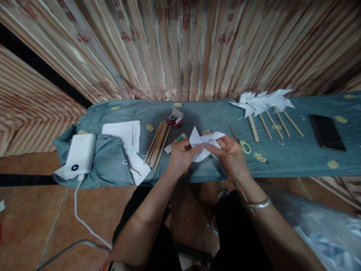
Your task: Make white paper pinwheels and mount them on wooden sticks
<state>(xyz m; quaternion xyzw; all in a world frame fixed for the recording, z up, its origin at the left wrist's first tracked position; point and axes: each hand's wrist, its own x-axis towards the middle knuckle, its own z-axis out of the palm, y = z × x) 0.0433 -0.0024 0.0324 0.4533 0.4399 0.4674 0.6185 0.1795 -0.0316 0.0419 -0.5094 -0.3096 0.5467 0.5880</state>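
Both of my hands hold a folded white paper pinwheel just above the near edge of the table. My left hand pinches its left side with closed fingers. My right hand grips its right side, fingers curled onto the paper. A silver bangle sits on my right wrist. A bundle of wooden sticks lies just left of my left hand. Scissors with yellow-green handles lie right of my right hand.
The table wears a grey-blue cloth. White paper sheets and a white power bank with a cable lie at the left. A small red box stands behind the sticks. Finished pinwheels on sticks and a black phone lie at the right.
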